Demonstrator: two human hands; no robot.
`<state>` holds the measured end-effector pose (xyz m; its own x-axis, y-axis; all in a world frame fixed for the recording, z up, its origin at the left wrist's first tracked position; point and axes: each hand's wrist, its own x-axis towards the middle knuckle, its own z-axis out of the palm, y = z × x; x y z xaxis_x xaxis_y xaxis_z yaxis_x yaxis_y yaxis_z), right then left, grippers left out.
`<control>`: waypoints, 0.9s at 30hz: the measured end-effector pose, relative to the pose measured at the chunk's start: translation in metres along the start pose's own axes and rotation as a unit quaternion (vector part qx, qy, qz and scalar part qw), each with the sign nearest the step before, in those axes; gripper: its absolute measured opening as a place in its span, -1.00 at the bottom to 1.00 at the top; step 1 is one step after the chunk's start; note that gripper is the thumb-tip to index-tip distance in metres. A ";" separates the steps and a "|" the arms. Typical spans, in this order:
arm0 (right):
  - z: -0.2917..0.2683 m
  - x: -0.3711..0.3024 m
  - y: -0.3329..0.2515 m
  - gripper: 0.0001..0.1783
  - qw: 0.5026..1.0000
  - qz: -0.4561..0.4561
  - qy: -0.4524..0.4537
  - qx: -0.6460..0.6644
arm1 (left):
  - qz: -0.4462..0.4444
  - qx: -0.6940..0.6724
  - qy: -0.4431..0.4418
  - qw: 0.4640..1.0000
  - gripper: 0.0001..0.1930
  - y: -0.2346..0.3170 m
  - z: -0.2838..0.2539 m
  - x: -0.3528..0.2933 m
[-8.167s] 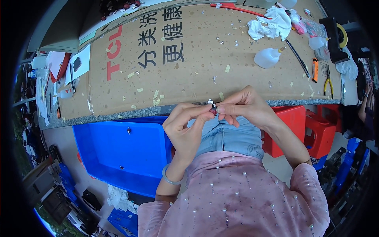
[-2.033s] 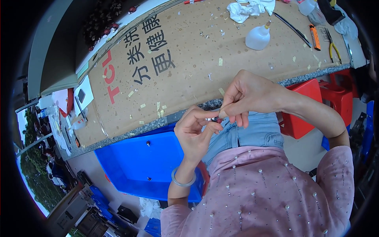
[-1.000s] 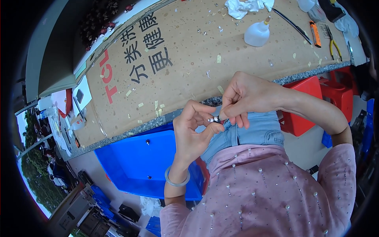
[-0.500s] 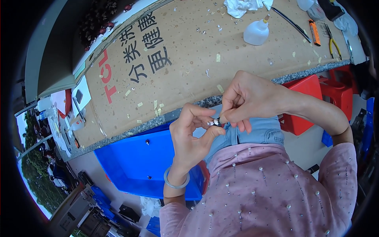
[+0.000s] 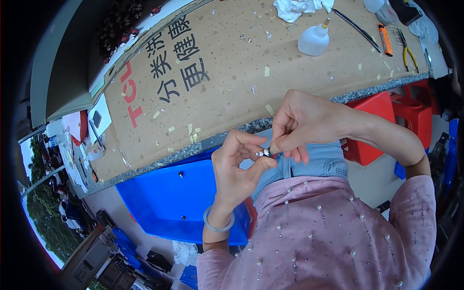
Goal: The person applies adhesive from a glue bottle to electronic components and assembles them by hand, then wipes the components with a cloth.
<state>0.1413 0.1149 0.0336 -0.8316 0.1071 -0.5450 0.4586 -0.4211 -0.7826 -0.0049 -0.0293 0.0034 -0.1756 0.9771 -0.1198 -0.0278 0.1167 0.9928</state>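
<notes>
Over my lap, just off the table's front edge, both hands meet around a tiny black-and-white piece, too small to make out its exact kind. My left hand, with a pale bangle at the wrist, curls round its left side, the thumb below and the index finger arched above it. Thumb and fingers of my right hand pinch its dark right end; the fingertips partly hide that end. Beneath my left forearm a blue tray holds a couple of small dark pieces.
Cardboard covers the stone-edged table, scattered with yellowish scraps. Toward the back right are a clear needle-tipped bottle, white tissue, a black pen-like tool, an orange cutter and yellow-handled pliers. A red stool stands to my right.
My left hand has shifted slightly right, and its thumb and index finger sit a little wider around the small piece. The right hand keeps its pinch, almost still.
</notes>
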 end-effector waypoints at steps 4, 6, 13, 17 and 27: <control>0.000 0.000 -0.002 -0.80 1.000 0.011 0.000 0.002 | -0.004 -0.005 0.007 1.000 -0.65 0.000 0.000 0.000; 0.000 0.000 -0.001 -0.80 1.000 0.010 -0.001 0.001 | -0.010 -0.005 0.003 1.000 -0.65 0.000 0.000 0.000; 0.000 0.003 0.001 -0.80 1.000 0.000 0.012 -0.005 | -0.043 0.000 0.016 0.999 -0.64 0.002 0.001 0.000; 0.002 0.004 0.002 -0.78 0.998 -0.031 0.061 0.014 | 0.034 0.026 0.058 0.997 -0.69 -0.008 0.004 0.004; 0.017 0.009 0.033 -0.83 0.976 -0.143 0.163 0.035 | 0.093 -0.107 0.113 0.983 -0.86 -0.029 0.002 0.004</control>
<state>0.1430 0.0867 0.0081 -0.7739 0.5044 -0.3829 0.1905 -0.3911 -0.9004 -0.0029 -0.0287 -0.0263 -0.4115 0.9105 0.0415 -0.1759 -0.1240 0.9766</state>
